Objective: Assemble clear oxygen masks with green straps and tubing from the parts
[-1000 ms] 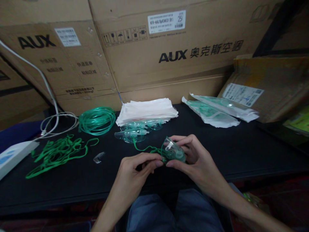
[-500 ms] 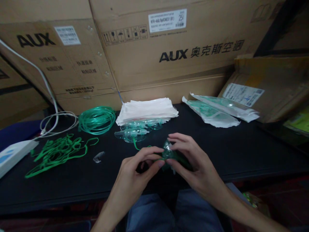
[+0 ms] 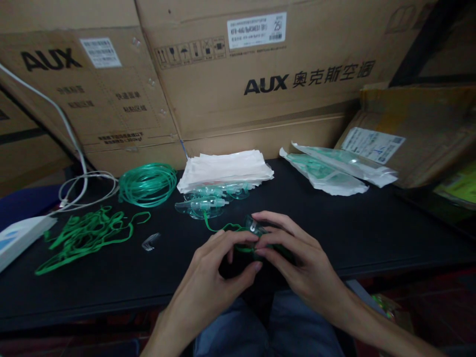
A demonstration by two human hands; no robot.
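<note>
A clear green oxygen mask [image 3: 254, 226] is low over the front of the table, largely covered by my fingers. My right hand [image 3: 293, 248] is closed round it from the right. From the left, my left hand [image 3: 219, 265] has its fingertips at the mask's near side, on a thin green elastic strap [image 3: 232, 227]. Its thumb stands apart below the index finger. The strap runs back towards more clear green masks [image 3: 204, 204] lying in front of a stack of white pouches [image 3: 228, 167]. The exact point where strap and mask meet is hidden.
To the left lie tangled green straps [image 3: 89, 233], small clear strips [image 3: 150, 241], coiled green tubing [image 3: 148, 183] and a white power strip [image 3: 26, 238]. Packed masks [image 3: 327, 171] lie back right. Large cartons [image 3: 208, 99] stand behind the black table [image 3: 372, 233].
My left thumb has moved down, away from the left index finger. My right fingers have shifted on the mask, and more of the green strap shows. The view has shifted slightly.
</note>
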